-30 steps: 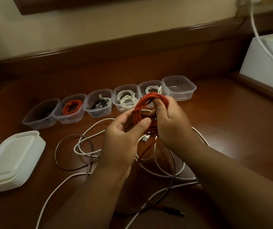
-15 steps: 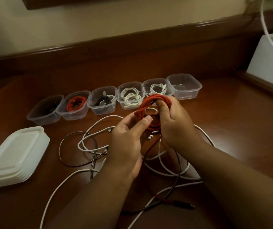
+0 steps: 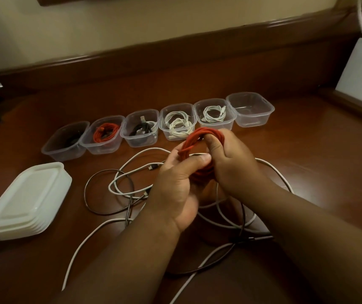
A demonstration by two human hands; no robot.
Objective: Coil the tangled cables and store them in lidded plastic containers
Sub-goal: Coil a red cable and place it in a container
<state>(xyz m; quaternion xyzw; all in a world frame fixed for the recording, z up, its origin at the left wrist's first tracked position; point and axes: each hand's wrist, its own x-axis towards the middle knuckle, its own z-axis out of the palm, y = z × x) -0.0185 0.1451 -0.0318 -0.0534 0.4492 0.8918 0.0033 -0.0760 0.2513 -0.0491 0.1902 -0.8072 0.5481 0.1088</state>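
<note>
On the left of the brown wooden counter [image 3: 307, 172] lies a stack of white lids [image 3: 27, 200]. Behind it, a row of six clear containers [image 3: 250, 109] goes to the right, all without lids: the first looks dark inside, the second has a red coil, the third a black cable, the fourth and fifth have white cables, and the sixth looks empty. In front of the row, loose white cables [image 3: 129, 174] and a thin dark cable [image 3: 92, 202] lie tangled on the counter. Above this tangle the left hand [image 3: 175, 189] holds the red cable [image 3: 199, 141], its thumb pressing on the lower part of the coil. The red cable is wound in several round loops, thick and braided in look. The right hand [image 3: 230, 163] grips the same coil from the right side, its fingers curled around the loops.
</note>
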